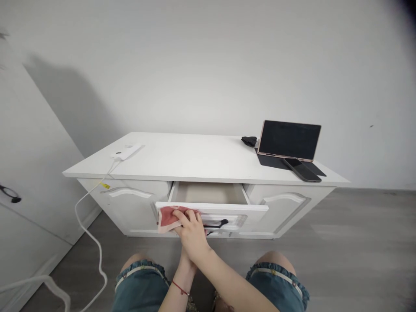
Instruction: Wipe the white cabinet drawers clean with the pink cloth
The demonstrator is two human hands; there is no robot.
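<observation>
A right hand point(191, 229) lies flat, fingers apart, pressing a pink cloth point(166, 217) against the front of an open drawer point(250, 208) below a white worktop point(195, 158). The left hand point(186, 256) sits mostly hidden beneath; its grip cannot be told. Wiping likely goes best with even pressure, skirting the black handle point(221, 224).

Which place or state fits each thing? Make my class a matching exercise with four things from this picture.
1 cloth
2 drawer
3 tablet
4 power strip

a pulled open
b propped upright, screen dark
c under the right hand
d left end of the cabinet top

Pairs: 1-c, 2-a, 3-b, 4-d
</observation>
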